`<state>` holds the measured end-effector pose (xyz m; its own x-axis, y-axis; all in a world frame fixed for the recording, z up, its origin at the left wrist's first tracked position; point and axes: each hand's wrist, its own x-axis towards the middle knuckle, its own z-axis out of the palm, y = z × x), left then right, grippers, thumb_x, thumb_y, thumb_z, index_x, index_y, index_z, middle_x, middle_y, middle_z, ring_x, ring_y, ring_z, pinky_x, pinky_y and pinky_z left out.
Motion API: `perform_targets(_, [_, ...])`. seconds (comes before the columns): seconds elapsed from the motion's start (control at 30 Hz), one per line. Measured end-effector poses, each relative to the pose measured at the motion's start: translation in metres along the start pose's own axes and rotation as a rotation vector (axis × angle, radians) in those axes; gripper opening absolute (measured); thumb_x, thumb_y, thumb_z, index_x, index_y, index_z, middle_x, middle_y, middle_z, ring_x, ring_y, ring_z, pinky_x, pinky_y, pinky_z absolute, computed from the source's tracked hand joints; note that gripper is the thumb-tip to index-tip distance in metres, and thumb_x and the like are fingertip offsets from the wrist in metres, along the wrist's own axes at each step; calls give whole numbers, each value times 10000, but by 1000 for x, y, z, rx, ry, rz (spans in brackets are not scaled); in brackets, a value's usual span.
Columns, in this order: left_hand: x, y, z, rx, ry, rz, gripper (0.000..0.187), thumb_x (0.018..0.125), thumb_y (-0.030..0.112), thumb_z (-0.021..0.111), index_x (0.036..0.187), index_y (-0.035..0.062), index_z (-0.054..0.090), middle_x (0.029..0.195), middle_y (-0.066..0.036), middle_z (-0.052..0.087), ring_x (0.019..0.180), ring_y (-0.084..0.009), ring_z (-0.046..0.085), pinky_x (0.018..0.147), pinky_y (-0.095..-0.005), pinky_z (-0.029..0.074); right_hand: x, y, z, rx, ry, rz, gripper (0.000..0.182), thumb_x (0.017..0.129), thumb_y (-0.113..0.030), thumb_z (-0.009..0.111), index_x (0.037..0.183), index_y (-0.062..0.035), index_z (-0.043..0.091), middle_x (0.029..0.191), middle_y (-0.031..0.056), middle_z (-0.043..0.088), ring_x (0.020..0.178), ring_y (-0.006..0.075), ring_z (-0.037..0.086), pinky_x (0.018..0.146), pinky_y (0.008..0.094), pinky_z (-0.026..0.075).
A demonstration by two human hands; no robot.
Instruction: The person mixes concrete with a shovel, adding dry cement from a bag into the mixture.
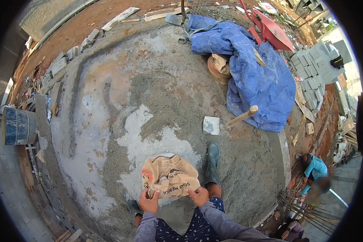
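Between my hands hangs a crumpled brown paper cement sack (170,173) with dark printed lettering. My left hand (150,201) pinches its lower left edge, and my right hand (199,196) grips the lower right edge. Pale grey cement powder (161,141) lies spread on the ground just beyond the sack, over darker grey sand or mortar (165,92). My rubber boots (212,161) stand on either side of the sack. What is inside the sack, if anything, is hidden.
A shovel blade (211,125) and its wooden handle (243,116) lie ahead right. Beyond are a blue tarp (254,80), another paper sack (219,68), a red wheelbarrow (272,31) and stacked grey blocks (312,64). A blue drum (19,126) stands left. A person (316,169) crouches by rebar (306,209).
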<state>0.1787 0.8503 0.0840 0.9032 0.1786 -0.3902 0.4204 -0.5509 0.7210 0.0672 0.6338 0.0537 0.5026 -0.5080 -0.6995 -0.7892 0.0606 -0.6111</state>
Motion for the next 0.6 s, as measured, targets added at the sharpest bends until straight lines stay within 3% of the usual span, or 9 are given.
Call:
perform_targets(0.1, [12,-24,-7,12,63,-34,342,764,266,838,945,-5,735,786,-116,712,667,-189,670,655,-328,531,17,16,-7,-238,68,-61,395,802,-336,811,785,41,697,663,124,694,589,124,646,551,298,492])
perform_targets(0.17, [14,-19,-14,76,46,9,334,778,258,827,954,-10,731,762,-105,705,660,-173,660,645,-326,525,29,9,-10,293,151,50,264,884,-235,752,955,11,688,729,29,665,536,86,576,445,247,423])
perform_targets(0.23, [13,-13,-8,59,49,1,316,804,259,805,943,-13,725,715,-81,680,611,-150,606,614,-313,499,22,-1,5,469,228,166,221,878,-186,754,967,6,690,707,30,652,537,85,575,453,242,450])
perform_targets(0.33, [17,-7,-6,1,71,-74,311,822,263,789,941,-16,717,697,-69,666,594,-141,576,601,-306,484,-1,-24,19,433,129,109,209,868,-145,759,976,19,687,734,43,669,538,83,576,471,241,478])
perform_targets(0.47, [17,-5,-8,26,79,-80,311,842,259,772,963,-18,702,736,-70,672,631,-133,578,615,-306,481,25,4,12,506,162,69,208,852,-126,772,948,35,682,751,59,686,556,96,597,490,247,489])
perform_targets(0.6, [40,-25,-3,-93,230,-46,316,846,253,770,986,-19,690,789,-87,680,682,-140,592,657,-314,496,-7,-14,27,305,-80,164,178,831,-60,768,927,41,658,724,59,670,541,81,576,485,229,462])
